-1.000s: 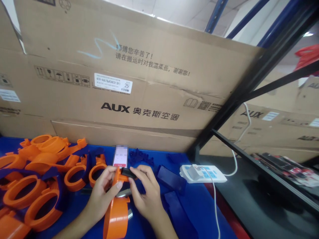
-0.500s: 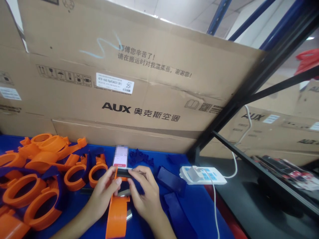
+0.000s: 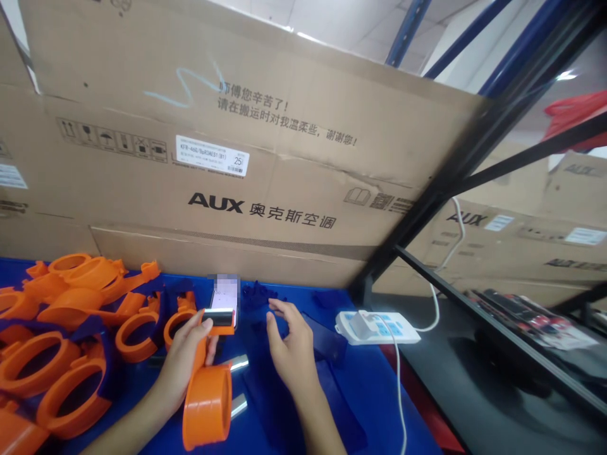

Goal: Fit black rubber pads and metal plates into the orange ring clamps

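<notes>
My left hand [image 3: 183, 347] grips an orange tape dispenser [image 3: 207, 404] by its upper part. At the dispenser's top end sits a black strip [image 3: 217, 317] with a pale toothed edge, and its wide ring hangs below. My right hand [image 3: 294, 344] is off to the right with fingers apart and nothing in it. Two shiny metal pieces [image 3: 239, 363] lie on the blue table surface [image 3: 258, 392] just right of the ring. A phone [image 3: 226, 294] with a lit screen is behind the dispenser, partly covered by it.
Many orange dispenser parts [image 3: 45, 366], some with blue pieces, are piled at the left. Small dark blue pieces [image 3: 263, 294] and larger blue parts [image 3: 327, 338] lie behind and beside my right hand. A white power strip [image 3: 379, 327] with cables sits right. Cardboard boxes [image 3: 265, 170] stand behind.
My right hand has let go of the dispenser's black strip and moved right, opening. My left hand keeps the dispenser, now slightly lower and left. The view has shifted a little.
</notes>
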A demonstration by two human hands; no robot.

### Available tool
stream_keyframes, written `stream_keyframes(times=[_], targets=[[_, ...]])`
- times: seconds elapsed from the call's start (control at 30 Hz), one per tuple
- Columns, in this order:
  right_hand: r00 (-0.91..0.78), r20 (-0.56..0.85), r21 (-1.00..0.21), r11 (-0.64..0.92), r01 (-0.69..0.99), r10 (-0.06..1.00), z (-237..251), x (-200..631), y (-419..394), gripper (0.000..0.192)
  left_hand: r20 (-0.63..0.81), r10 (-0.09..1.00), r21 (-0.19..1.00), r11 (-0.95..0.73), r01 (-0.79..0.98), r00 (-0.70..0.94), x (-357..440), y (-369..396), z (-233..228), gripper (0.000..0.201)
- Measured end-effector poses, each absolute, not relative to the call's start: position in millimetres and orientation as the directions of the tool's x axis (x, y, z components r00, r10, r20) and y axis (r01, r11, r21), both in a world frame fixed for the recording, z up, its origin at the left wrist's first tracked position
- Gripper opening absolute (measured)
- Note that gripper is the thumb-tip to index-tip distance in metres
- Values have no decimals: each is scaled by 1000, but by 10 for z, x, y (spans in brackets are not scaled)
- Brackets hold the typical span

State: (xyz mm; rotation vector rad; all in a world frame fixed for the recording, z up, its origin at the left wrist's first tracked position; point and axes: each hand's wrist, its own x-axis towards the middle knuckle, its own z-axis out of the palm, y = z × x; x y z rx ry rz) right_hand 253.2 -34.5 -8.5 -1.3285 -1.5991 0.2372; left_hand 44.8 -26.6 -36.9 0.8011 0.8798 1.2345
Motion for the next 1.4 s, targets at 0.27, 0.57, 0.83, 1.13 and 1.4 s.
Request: stream_keyframes(times=[0.27, 0.57, 0.83, 1.13, 1.4], targets=[[-84, 346, -361, 216, 907, 934, -365, 2493, -327, 40, -159, 981, 848, 192, -494, 108, 439, -248, -355, 27], [-200, 197, -233, 244, 941, 960, -336, 2373, -334, 33, -117, 985, 870, 163, -465, 127, 450, -280, -295, 27], [-174, 225, -272, 233, 934, 959, -345, 2368, -285, 31, -98, 978, 875, 173, -453, 185, 446, -282, -352, 27], [-135, 287, -352, 236, 906, 948, -349, 2413, -308, 39, -90, 982, 877, 158, -454, 168, 448, -276, -343, 29], [-46, 432, -624, 336, 706, 901, -257, 2416, -294, 37, -142, 979, 845, 198, -496, 147, 474, -269, -326, 33]])
